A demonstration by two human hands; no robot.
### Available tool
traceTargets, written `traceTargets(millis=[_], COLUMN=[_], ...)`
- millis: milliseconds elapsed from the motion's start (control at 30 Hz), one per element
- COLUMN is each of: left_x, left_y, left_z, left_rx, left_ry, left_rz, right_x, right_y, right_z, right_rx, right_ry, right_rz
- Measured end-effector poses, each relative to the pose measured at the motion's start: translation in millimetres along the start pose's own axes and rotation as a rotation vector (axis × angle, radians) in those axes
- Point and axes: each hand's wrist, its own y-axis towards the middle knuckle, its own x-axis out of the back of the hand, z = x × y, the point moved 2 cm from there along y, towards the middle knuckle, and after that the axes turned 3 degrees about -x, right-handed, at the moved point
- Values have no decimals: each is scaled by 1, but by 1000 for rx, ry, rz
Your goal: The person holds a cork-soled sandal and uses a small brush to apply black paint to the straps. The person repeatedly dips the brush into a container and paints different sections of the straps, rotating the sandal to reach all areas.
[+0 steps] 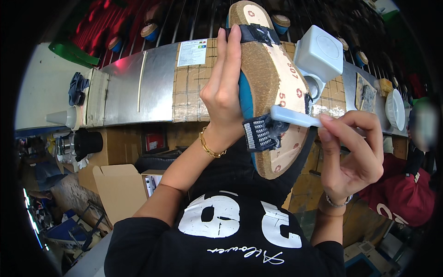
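Note:
My left hand [224,92] grips a sandal [260,69] on a blue last, its fingers laid along the side. The underside faces up, a tan cork edge around a pale printed insole board. A black strap end [259,34] is folded over the far part, and a woven black-and-white strap [263,133] lies across the near part. Between thumb and fingers, my right hand [353,154] pinches a pale plastic-handled brush [295,116]. Its head is at the woven strap's folded end, over dark, wet-looking patches; the bristles are hidden.
Beyond the sandal, a white plastic container [320,53] stands on a cardboard sheet [189,104] over the metal bench [122,87]. A white bowl [395,110] sits to the right. Several lasts [149,32] rest on the roller rack behind. An open carton [117,189] is at lower left.

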Motion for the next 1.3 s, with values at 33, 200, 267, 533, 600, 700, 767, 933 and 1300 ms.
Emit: traceTargets(millis=[33,200,267,533,600,700,767,933,1300], left_x=[0,3,5,7,7,7,8,9,8], left_y=[1,4,5,10,11,10,9,10,8], left_z=[0,-4,-4,-3,-3,-2,-2,-4,10], left_rx=[-3,26,38,13,10,5,1,12,247], left_ry=[5,21,1,-7,-12,-18,-44,-36,-84], left_rz=[-5,18,18,32,27,31,34,62,106], right_x=[0,2,1,6,9,13,15,19,-9], right_y=[1,5,7,13,15,21,25,32,-10], right_z=[1,2,-1,-5,-4,-7,-10,-18,-11], right_rx=[35,87,92,160,103,117,157,179,-113], right_ry=[-30,-13,50,108,142,186,208,328,233], right_rz=[-12,-99,-106,-21,77,181,227,352,-9])
